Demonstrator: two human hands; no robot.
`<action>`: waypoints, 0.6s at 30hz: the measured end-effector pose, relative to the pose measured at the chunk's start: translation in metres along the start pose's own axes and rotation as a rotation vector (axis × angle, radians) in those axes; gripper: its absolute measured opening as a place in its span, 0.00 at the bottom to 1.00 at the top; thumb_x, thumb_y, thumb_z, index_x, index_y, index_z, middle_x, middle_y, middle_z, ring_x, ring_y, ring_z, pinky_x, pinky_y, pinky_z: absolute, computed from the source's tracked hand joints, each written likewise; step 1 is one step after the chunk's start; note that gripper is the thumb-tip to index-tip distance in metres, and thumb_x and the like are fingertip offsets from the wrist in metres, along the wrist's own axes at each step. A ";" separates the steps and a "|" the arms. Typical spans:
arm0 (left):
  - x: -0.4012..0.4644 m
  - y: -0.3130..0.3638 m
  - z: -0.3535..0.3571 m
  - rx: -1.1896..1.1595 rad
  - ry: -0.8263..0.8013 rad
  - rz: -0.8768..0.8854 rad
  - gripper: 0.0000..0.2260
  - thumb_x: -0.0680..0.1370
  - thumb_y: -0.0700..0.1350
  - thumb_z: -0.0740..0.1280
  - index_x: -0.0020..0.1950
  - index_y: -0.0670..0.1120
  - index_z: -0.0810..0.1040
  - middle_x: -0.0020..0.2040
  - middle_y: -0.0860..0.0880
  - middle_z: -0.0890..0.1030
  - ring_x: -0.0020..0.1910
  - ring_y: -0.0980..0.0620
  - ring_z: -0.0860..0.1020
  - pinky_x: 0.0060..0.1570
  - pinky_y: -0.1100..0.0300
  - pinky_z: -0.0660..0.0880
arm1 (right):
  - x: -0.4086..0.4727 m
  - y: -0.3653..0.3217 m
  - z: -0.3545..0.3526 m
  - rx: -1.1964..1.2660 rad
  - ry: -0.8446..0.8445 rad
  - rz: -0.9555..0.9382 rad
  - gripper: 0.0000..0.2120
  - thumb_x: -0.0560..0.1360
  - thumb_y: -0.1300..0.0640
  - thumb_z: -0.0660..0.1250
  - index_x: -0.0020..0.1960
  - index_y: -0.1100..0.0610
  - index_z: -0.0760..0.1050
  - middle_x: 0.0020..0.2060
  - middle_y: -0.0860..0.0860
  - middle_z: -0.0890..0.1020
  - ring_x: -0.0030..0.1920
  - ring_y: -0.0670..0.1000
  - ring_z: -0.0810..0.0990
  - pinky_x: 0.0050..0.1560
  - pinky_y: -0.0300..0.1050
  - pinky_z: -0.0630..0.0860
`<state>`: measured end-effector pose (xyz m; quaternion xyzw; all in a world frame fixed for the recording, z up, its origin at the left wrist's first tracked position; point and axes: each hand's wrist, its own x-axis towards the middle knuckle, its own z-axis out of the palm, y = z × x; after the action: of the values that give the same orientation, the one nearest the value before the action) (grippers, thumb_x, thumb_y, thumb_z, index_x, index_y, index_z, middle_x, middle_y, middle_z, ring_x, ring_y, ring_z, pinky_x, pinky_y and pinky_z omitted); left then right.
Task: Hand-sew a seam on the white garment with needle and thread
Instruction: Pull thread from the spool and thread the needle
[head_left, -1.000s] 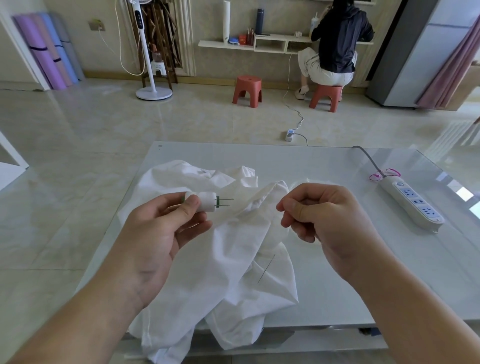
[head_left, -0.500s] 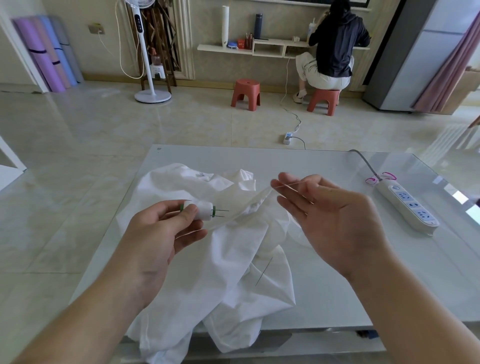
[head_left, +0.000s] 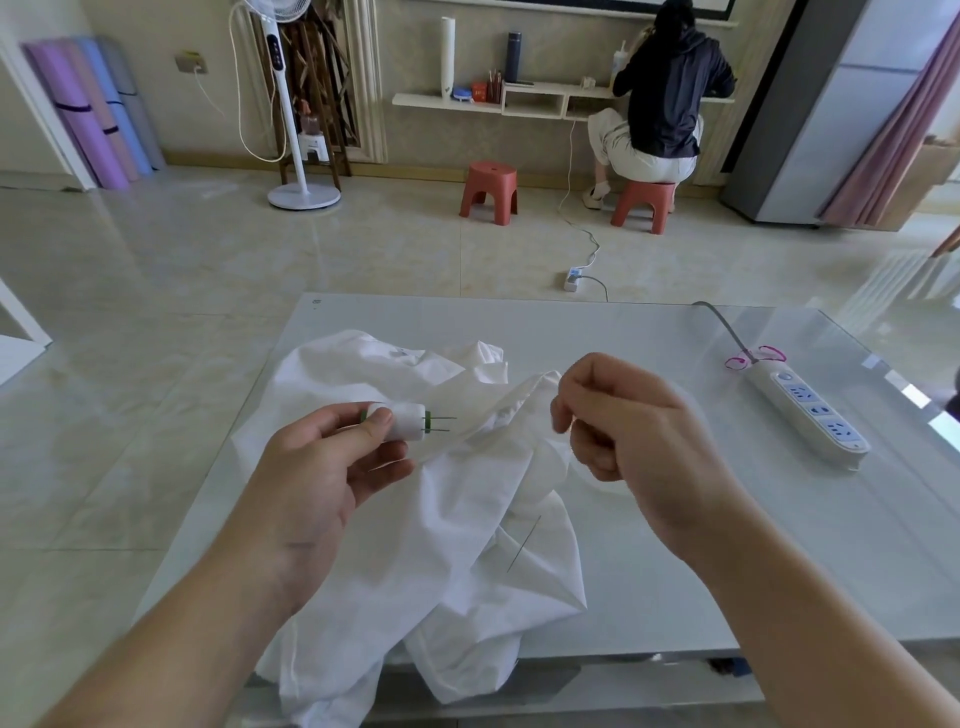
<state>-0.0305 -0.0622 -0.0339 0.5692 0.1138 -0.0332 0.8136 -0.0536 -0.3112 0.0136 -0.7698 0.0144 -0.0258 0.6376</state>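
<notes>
Garment (head_left: 457, 519) covers table's (head_left: 779, 545) left; right bare.

Left hand (head_left: 317, 467) gripped a white thread spool (head_left: 408, 421) with green ends, held over the crumpled white garment (head_left: 467, 519) on the glass table (head_left: 675, 545). Right hand (head_left: 623, 431) had its fingers curled, pinching something too thin to make out. A needle (head_left: 523, 544) lay on the cloth, power strip (head_left: 808, 410) off to the right.
</notes>
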 end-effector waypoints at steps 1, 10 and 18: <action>0.000 0.000 0.000 0.000 0.002 0.006 0.07 0.81 0.38 0.71 0.55 0.35 0.84 0.47 0.42 0.85 0.44 0.47 0.83 0.47 0.57 0.85 | 0.000 0.003 0.003 -0.151 -0.015 -0.002 0.14 0.82 0.63 0.62 0.38 0.54 0.74 0.35 0.46 0.82 0.29 0.50 0.65 0.32 0.44 0.62; 0.001 0.004 -0.002 0.012 0.058 0.055 0.06 0.81 0.37 0.71 0.55 0.36 0.84 0.50 0.40 0.84 0.44 0.47 0.83 0.50 0.56 0.86 | -0.003 0.000 0.005 -0.569 -0.169 0.185 0.09 0.79 0.57 0.65 0.40 0.52 0.77 0.27 0.44 0.81 0.25 0.44 0.68 0.28 0.39 0.66; 0.001 0.008 0.000 -0.085 0.151 0.114 0.02 0.81 0.36 0.71 0.52 0.37 0.83 0.44 0.44 0.84 0.40 0.48 0.84 0.50 0.55 0.86 | 0.002 0.002 -0.014 -0.370 -0.058 0.359 0.09 0.77 0.66 0.65 0.39 0.58 0.78 0.34 0.54 0.86 0.29 0.55 0.75 0.33 0.45 0.67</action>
<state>-0.0279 -0.0596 -0.0268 0.5406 0.1435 0.0609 0.8267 -0.0523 -0.3252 0.0140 -0.8588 0.1371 0.1131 0.4805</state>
